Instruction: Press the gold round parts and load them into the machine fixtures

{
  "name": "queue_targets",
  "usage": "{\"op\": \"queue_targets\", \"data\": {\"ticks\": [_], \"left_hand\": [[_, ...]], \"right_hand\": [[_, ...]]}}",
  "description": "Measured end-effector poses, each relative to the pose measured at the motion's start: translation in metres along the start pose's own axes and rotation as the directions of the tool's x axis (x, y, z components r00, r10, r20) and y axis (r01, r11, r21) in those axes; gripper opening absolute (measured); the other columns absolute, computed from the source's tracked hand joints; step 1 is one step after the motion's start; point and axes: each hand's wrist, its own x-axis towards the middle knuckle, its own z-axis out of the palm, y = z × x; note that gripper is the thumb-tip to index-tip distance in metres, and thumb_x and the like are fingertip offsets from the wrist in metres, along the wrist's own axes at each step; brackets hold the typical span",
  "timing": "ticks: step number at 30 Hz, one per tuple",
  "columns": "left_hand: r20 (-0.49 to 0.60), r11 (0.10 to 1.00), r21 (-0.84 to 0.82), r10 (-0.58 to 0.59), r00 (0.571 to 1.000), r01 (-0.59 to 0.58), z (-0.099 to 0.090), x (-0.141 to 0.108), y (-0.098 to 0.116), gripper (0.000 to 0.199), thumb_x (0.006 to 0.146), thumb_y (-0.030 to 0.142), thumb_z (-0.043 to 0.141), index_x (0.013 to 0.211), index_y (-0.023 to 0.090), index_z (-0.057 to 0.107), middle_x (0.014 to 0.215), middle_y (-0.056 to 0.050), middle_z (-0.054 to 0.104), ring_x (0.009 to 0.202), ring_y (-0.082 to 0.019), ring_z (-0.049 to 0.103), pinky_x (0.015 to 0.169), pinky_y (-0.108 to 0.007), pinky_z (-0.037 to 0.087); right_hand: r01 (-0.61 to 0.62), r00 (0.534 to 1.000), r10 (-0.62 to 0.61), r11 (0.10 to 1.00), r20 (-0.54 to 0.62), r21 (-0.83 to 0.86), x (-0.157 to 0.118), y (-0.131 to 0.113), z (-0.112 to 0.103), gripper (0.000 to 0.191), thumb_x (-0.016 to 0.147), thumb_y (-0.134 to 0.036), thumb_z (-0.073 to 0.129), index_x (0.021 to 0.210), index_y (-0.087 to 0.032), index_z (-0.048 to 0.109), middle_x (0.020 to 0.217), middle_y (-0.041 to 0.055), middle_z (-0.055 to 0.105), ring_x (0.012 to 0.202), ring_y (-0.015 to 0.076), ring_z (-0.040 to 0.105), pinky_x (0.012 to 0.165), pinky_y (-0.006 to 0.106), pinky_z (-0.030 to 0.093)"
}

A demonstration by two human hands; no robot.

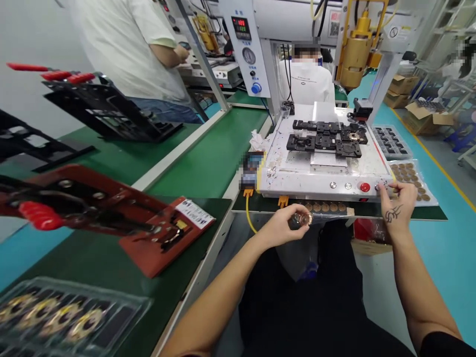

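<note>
In the head view, our left hand (pixel 283 225) pinches a coppery ring (pixel 307 218) in front of the machine (pixel 310 184), thumb and fingertips clamped on its edge. The ring sits right at the fingertips, not in the palm — likely to leave its face uncovered. Our right hand (pixel 399 206) is at the machine's front panel, thumb and index finger by the rightmost button (pixel 377 187); we cannot tell whether they press it or quite meet. Before us on the bed lies the black fixture (pixel 326 143), a coppery part (pixel 353 136) in its right side, central and presumably set there for the work head (pixel 353 62). Discs (pixel 407 173) lie just beside the machine, within easy reach of our right hand, we judge.
</note>
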Motion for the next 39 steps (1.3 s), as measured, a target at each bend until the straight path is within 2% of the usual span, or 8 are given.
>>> {"op": "queue_targets", "data": {"ticks": [3,6,8,16,24,28,36,39], "left_hand": [[0.112,0.997,0.052,0.046,0.993,-0.052,0.018,-0.002,-0.027,0.028,0.084,0.022,0.077,0.110,0.021,0.069,0.137,-0.014,0.077,0.140,-0.030,0.068,0.123,-0.050,0.051],[0.133,0.993,0.096,0.057,0.989,-0.070,0.024,-0.001,-0.048,0.028,0.084,0.023,0.078,0.109,0.021,0.068,0.147,-0.016,0.073,0.155,-0.032,0.055,0.136,-0.055,0.033],[0.131,0.994,0.096,0.035,0.991,-0.048,0.024,0.000,-0.057,0.029,0.085,0.026,0.078,0.112,0.020,0.068,0.149,-0.017,0.072,0.155,-0.032,0.056,0.137,-0.056,0.030],[0.207,0.999,0.035,-0.001,0.978,-0.006,0.025,0.006,-0.057,0.028,0.085,0.028,0.075,0.112,0.021,0.069,0.163,-0.016,0.061,0.165,-0.032,0.042,0.141,-0.052,0.020],[0.296,0.990,0.044,-0.143,0.945,0.135,0.008,0.013,-0.049,0.032,0.083,0.032,0.079,0.112,0.021,0.074,0.113,-0.007,0.084,0.112,-0.027,0.079,0.105,-0.036,0.058],[0.295,0.992,0.020,-0.128,0.947,0.128,0.006,0.013,-0.049,0.032,0.084,0.033,0.079,0.113,0.021,0.075,0.123,-0.010,0.083,0.127,-0.029,0.075,0.110,-0.036,0.056],[0.131,0.982,0.183,0.022,0.991,-0.046,0.040,0.005,-0.046,0.025,0.085,0.024,0.078,0.108,0.019,0.067,0.149,-0.020,0.070,0.154,-0.035,0.055,0.137,-0.062,0.026],[0.085,0.957,0.289,-0.010,0.996,-0.015,0.050,0.005,-0.041,0.023,0.087,0.025,0.079,0.106,0.019,0.067,0.140,-0.018,0.075,0.155,-0.038,0.054,0.137,-0.070,0.017]], "right_hand": [[0.136,0.968,-0.177,0.966,0.179,0.220,-0.036,-0.044,0.021,0.013,0.105,-0.037,0.067,0.104,-0.024,0.067,0.094,0.0091,0.067,0.090,0.0287,0.062,0.091,0.049,0.053],[0.196,0.795,-0.408,0.873,0.449,0.447,-0.072,-0.080,0.052,0.013,0.110,-0.024,0.057,0.114,-0.025,0.070,0.106,0.0096,0.074,0.102,0.0274,0.068,0.094,0.045,0.057],[0.200,0.742,-0.444,0.862,0.503,0.466,-0.087,-0.090,0.073,0.018,0.111,-0.023,0.055,0.118,-0.025,0.072,0.109,0.0098,0.074,0.106,0.0272,0.069,0.096,0.044,0.058],[0.295,0.724,-0.440,0.894,0.531,0.338,-0.103,-0.076,0.097,0.024,0.110,-0.036,0.064,0.120,-0.020,0.079,0.110,0.0156,0.071,0.103,0.0322,0.063,0.091,0.047,0.052],[0.320,0.710,-0.518,0.841,0.478,0.436,-0.129,-0.058,0.107,0.024,0.112,-0.023,0.057,0.116,-0.020,0.080,0.110,0.0145,0.082,0.092,0.0262,0.068,0.079,0.043,0.046],[0.257,0.681,-0.548,0.800,0.486,0.542,-0.145,-0.057,0.092,0.021,0.110,-0.026,0.060,0.106,-0.024,0.081,0.101,0.0097,0.084,0.084,0.0229,0.072,0.071,0.039,0.048],[-0.147,0.827,-0.138,0.882,0.545,0.447,-0.130,-0.065,0.026,0.021,0.113,-0.039,0.055,0.114,-0.023,0.069,0.097,0.0084,0.079,0.083,0.0222,0.075,0.073,0.037,0.060],[-0.432,0.775,0.086,0.795,0.626,0.426,-0.106,-0.070,0.015,0.028,0.108,-0.049,0.064,0.115,-0.023,0.071,0.088,0.0045,0.076,0.067,0.0178,0.068,0.061,0.032,0.057]]}}
